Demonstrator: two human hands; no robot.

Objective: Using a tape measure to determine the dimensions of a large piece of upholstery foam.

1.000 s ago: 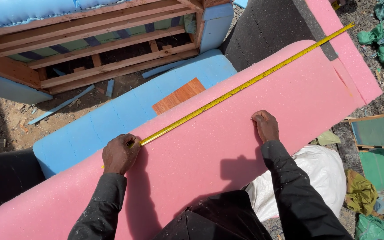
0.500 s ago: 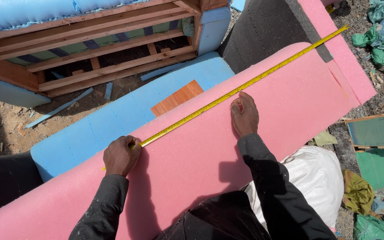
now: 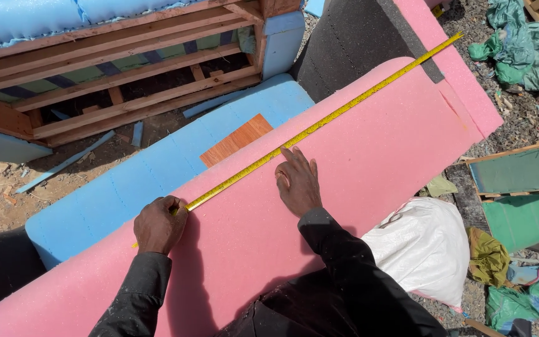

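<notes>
The left hand (image 3: pixel 159 224) is being kept curled, its fingers closed on the near end of the yellow tape (image 3: pixel 319 125), which is being pinned down on the pink foam (image 3: pixel 369 162). The right hand (image 3: pixel 297 182) is being laid flat on the foam, fingers stretched and only slightly apart, with the forefinger tip being pressed against the tape's edge; nothing is being gripped by it. From between the two hands the tape is being stretched slantwise across the foam, away from the fingers, to the foam's far end beside a dark grey foam block (image 3: pixel 350 43). Just beyond the left knuckles a blue foam slab (image 3: pixel 126 187) is being overlapped by the pink sheet, with an orange board (image 3: pixel 236 140) lying on it. Further off a wooden frame (image 3: pixel 113 68) is being shown, padded in blue. To the right of the right wrist a white sack (image 3: pixel 422 246) is being partly covered by the foam, and green rags (image 3: pixel 525 50) are lying on the gravel past it. Nothing is being placed between the fingers and the tape.
</notes>
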